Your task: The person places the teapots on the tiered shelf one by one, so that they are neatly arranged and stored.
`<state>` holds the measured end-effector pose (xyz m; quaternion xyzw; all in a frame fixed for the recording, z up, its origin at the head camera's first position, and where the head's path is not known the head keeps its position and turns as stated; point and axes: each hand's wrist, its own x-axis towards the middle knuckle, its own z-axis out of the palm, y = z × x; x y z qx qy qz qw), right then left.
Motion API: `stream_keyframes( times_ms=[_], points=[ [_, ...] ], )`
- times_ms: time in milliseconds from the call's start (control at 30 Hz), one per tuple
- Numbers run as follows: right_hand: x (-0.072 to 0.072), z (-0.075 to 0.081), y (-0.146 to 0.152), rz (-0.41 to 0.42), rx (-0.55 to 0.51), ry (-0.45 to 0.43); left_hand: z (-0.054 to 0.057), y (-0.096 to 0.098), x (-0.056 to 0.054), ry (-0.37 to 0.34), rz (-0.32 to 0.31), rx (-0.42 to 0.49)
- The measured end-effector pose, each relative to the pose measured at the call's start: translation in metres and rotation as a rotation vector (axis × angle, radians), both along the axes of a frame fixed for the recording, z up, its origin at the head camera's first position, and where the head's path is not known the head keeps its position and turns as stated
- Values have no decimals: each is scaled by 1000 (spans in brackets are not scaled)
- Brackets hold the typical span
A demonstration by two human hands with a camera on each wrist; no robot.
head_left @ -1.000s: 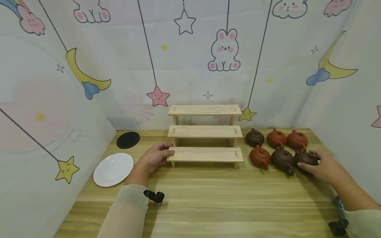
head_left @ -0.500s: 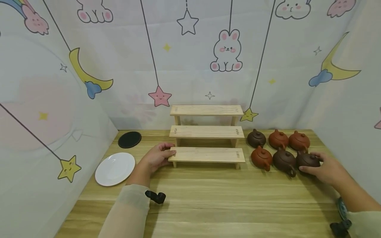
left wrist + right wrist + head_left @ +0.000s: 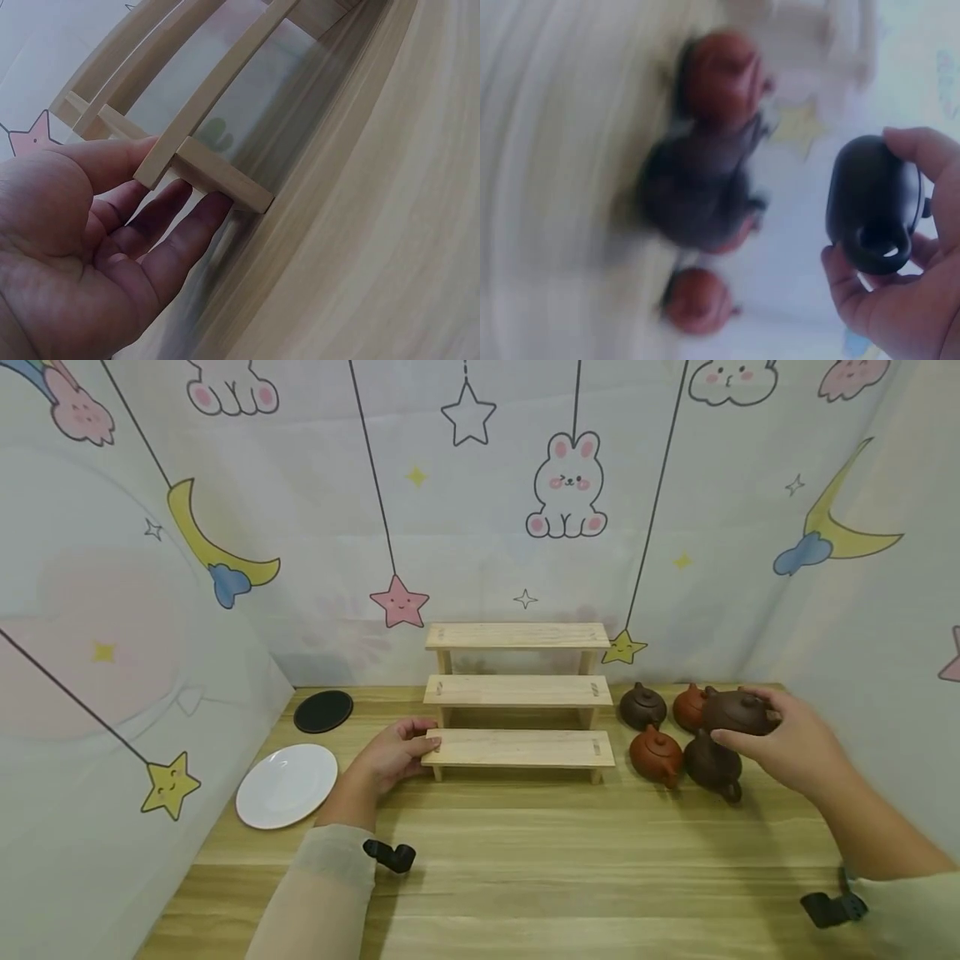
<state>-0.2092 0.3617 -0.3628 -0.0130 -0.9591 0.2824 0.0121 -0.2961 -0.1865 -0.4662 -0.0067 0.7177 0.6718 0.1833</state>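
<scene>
A three-step wooden stand (image 3: 517, 747) rises at the table's back middle. My left hand (image 3: 393, 752) pinches the left end of its lowest step; in the left wrist view the thumb lies against the board (image 3: 217, 90) and the fingers touch the leg. At the right, my right hand (image 3: 795, 739) grips a dark brown teapot (image 3: 735, 712) between thumb and fingers, raised off the table (image 3: 577, 225). Below and beside it stand a dark teapot (image 3: 711, 764), a red-brown teapot (image 3: 655, 754), another red-brown one (image 3: 687, 707) and a second dark one (image 3: 641, 706). The held teapot hides the back-right red-brown one in the head view.
A white plate (image 3: 287, 786) and a black round mat (image 3: 322, 711) lie on the left. Printed cloth walls (image 3: 487, 552) enclose the table at the back and both sides. Small black devices sit on both wrists.
My right hand has lifted the front-right dark teapot off the table and carried it up and leftward over the back row. My left hand stays on the stand.
</scene>
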Motion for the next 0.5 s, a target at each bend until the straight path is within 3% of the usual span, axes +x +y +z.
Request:
stream_keyframes(
  times_ms=[367, 500],
  points=[
    [-9, 25, -112, 153, -134, 46, 0, 0, 1, 12, -6, -9],
    [-18, 31, -148, 209, -186, 60, 0, -1, 2, 16, -9, -9]
  ],
)
